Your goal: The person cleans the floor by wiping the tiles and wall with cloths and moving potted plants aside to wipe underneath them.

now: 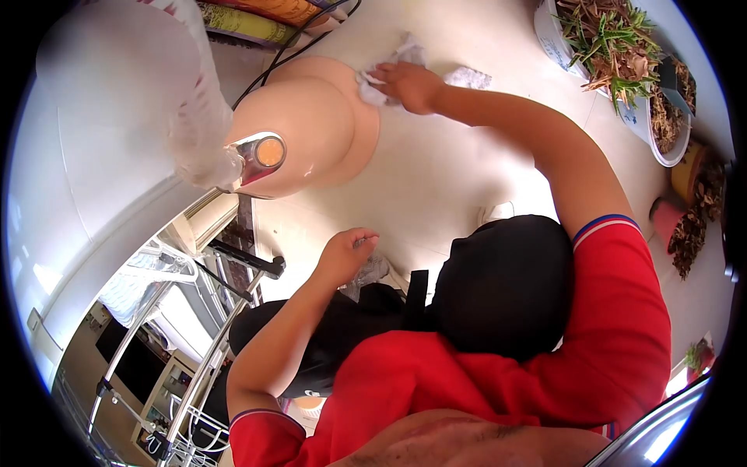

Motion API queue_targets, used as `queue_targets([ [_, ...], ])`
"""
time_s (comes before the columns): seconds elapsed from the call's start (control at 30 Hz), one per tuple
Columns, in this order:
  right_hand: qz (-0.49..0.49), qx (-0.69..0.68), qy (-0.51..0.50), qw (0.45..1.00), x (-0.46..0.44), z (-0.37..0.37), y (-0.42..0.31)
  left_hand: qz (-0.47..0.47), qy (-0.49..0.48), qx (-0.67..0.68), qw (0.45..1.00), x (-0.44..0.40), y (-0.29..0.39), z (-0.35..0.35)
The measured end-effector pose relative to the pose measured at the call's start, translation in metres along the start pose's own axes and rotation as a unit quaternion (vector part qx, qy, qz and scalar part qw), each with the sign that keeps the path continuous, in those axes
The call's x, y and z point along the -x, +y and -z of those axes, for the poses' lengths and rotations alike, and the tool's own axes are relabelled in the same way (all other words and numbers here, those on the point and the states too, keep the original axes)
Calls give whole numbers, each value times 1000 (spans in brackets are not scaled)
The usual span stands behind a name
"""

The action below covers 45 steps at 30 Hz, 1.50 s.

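At the top centre my right hand [406, 86] presses on a crumpled whitish cloth [375, 89], its fingers spread over it against the pale floor beside a peach-coloured rounded pedestal [311, 124]. A second wad of whitish cloth [468, 77] lies just right of my right wrist. My left hand [345, 255] hangs above my knee with its fingers curled. A crinkled clear plastic piece [367, 272] shows under it; whether the fingers hold it is hidden.
Potted plants [615, 43] and pots of dry leaves [671, 128] line the right wall. Black cables [289, 47] run behind the pedestal near colourful packages [249, 25]. A metal rack [198, 366] stands at lower left. A plastic bag [198, 117] hangs at upper left.
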State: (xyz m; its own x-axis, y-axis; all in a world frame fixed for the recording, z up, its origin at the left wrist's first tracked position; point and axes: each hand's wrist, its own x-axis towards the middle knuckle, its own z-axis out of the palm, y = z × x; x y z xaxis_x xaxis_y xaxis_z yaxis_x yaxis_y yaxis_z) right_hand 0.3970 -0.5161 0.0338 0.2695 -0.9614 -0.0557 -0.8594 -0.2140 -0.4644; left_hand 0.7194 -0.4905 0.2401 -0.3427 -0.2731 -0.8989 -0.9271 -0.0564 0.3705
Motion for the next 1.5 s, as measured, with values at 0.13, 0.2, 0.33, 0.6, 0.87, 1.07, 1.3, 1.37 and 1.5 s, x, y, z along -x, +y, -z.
queue_targets([
  [0.13, 28, -114, -141, 983, 108, -36, -34, -55, -18, 20, 998, 2, 41, 9],
  [0.2, 23, -158, -162, 974, 142, -35, -52, -69, -51, 41, 995, 11, 72, 11],
  [0.33, -224, -325, 15, 919, 168, 33, -110, -182, -116, -6, 976, 25, 114, -4],
  [0.6, -506, -404, 163, 744, 257, 97, -190, -317, -231, -179, 902, 56, 187, -55],
  [0.87, -485, -537, 320, 611, 287, 129, -246, -437, -281, -117, 847, 73, 178, -112],
  [1.07, -507, -529, 499, 462, 290, 64, -192, -373, -194, -11, 907, 22, 176, -66],
  [1.3, -713, -113, 520, 457, 475, 31, -66, -191, 36, -66, 979, -64, 82, 0],
  [1.37, -750, -82, 459, 468, 530, -6, -22, -158, 38, -26, 986, -61, 58, 5],
  [1.5, -781, 46, 383, 490, 543, -91, 44, -55, 56, -18, 997, -40, 22, 3],
])
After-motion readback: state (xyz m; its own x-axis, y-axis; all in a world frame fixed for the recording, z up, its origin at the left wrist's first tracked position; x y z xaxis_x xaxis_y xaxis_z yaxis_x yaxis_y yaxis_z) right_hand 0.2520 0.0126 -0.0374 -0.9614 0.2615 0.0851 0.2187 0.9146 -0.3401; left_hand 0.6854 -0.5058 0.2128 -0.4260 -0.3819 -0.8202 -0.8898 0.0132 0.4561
